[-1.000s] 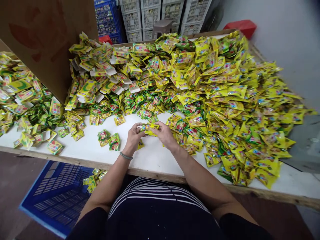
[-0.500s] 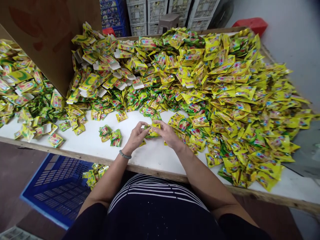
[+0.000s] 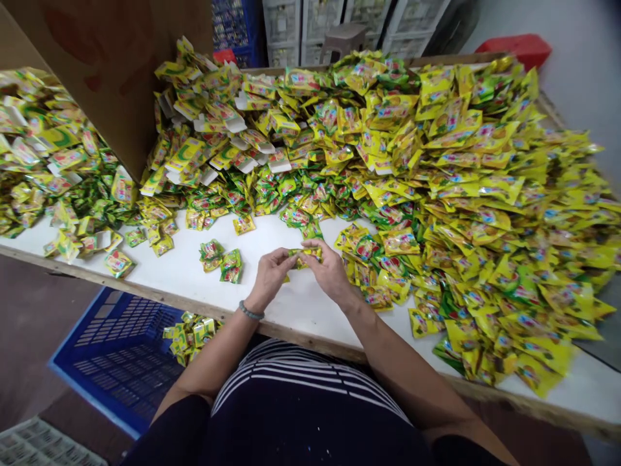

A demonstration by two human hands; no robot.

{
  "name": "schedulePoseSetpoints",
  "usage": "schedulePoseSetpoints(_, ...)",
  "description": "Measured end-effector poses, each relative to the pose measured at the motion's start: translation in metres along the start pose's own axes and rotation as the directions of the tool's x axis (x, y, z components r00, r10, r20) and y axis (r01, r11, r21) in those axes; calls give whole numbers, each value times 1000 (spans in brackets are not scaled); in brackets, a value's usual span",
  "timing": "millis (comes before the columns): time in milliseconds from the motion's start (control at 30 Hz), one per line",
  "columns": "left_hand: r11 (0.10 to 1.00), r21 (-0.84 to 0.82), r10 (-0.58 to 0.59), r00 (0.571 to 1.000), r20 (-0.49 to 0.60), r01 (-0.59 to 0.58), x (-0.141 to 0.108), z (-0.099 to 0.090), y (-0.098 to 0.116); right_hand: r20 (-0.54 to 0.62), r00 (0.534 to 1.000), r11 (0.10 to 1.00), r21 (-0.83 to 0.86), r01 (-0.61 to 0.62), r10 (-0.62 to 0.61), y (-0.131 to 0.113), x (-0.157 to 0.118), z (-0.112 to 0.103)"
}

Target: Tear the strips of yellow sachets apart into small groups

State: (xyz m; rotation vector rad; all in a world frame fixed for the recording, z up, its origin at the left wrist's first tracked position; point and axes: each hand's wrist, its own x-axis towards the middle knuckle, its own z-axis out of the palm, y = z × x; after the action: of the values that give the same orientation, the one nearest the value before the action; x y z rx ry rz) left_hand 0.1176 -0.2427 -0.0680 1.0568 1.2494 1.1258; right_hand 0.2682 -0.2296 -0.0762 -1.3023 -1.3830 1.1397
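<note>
Between my hands, just over the white tabletop (image 3: 310, 317), is a small yellow-green packet (image 3: 306, 257). My left hand (image 3: 272, 273) pinches its left side, and my right hand (image 3: 330, 270) has thumb and fingers on its right side. Fingertips cover much of the packet. To the left of my hands lie loose green and yellow packets (image 3: 231, 266) on the table. Close by on the right, a heap of yellow packets (image 3: 466, 213) spreads out. Beyond my hands are yellow-green boxes (image 3: 189, 155) with white flaps.
A brown cardboard panel (image 3: 101, 71) stands at the back left. Below the table edge on the left is a blue crate (image 3: 107, 362) with yellow packs in it. White crates (image 3: 281, 26), a grey stool (image 3: 344, 37) and a red object (image 3: 517, 48) are behind the table.
The view has shifted a little, so the table's contents sit farther right. Both hands stay together on the packet, which now lies flatter and more sideways between the fingertips.
</note>
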Motion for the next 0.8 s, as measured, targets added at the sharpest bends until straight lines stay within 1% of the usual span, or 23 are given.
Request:
schedulePoseSetpoints(67, 1000, 5, 7, 1000, 0, -7, -3, 2, -3, 20, 998, 998, -17, -59, 60, 4, 1, -1)
schedulePoseSetpoints(100, 1000, 12, 4, 1000, 6, -4, -4, 3, -4, 33, 997, 997, -30, -68, 69, 6, 1, -1)
schedulePoseSetpoints(167, 999, 33, -7, 1000, 31, 6, -4, 2, -6, 15, 998, 996, -71, -59, 60, 9, 3, -2)
schedulePoseSetpoints(233, 997, 76, -10, 994, 112, 1, 2, -4, -3, -31, 998, 993, -110, -51, 48, 9, 3, -3)
schedulePoseSetpoints(300, 979, 196, 23, 980, 196, -63, 18, -20, 11, -66, 994, 991, -101, -91, 84, 6, 2, -4)
schedulePoseSetpoints(333, 947, 296, 67, 980, 188, -122, 30, -33, 23, -75, 990, 989, -81, -127, 121, 4, 2, -5)
schedulePoseSetpoints(367, 891, 417, 131, 981, 144, -180, 45, -48, 37, -79, 985, 986, -51, -160, 156, 2, 1, -5)
schedulePoseSetpoints(400, 800, 557, 234, 971, 50, -221, 63, -67, 54, -78, 980, 983, -18, -184, 182, 1, 0, -6)
schedulePoseSetpoints(433, 696, 690, 347, 935, -77, -201, 84, -87, 72, -77, 977, 980, 11, -198, 198, 1, 0, -6)
schedulePoseSetpoints(467, 591, 796, 437, 882, -176, -134, 106, -109, 92, -77, 976, 979, 29, -203, 205, 2, -1, -6)
schedulePoseSetpoints(500, 486, 873, 497, 835, -235, -43, 128, -131, 111, -83, 974, 978, 30, -207, 209, 3, -1, -6)
schedulePoseSetpoints(533, 397, 916, 523, 808, -273, 53, 150, -152, 130, -87, 974, 978, 15, -210, 211, 5, -1, -6)
schedulePoseSetpoints(567, 324, 935, 526, 793, -307, 147, 171, -173, 146, -95, 973, 977, -12, -211, 209, 7, -2, -5)
schedulePoseSetpoints(600, 253, 941, 503, 800, -327, 226, 190, -191, 161, -100, 974, 977, -44, -209, 204, 9, -2, -5)
schedulePoseSetpoints(667, 146, 940, 433, 834, -342, 309, 224, -223, 180, -120, 978, 978, -102, -184, 171, 14, -3, -4)
schedulePoseSetpoints(700, 121, 934, 386, 851, -356, 336, 239, -237, 186, -123, 981, 979, -125, -163, 147, 16, -2, -5)
schedulePoseSetpoints(733, 122, 927, 331, 866, -376, 356, 253, -248, 189, -123, 985, 979, -146, -141, 123, 18, -1, -6)
schedulePoseSetpoints(767, 152, 920, 274, 879, -391, 362, 264, -259, 191, -115, 988, 979, -164, -122, 104, 20, 0, -7)
schedulePoseSetpoints(800, 203, 914, 225, 891, -394, 352, 275, -269, 190, -101, 991, 978, -178, -109, 92, 22, 1, -9)
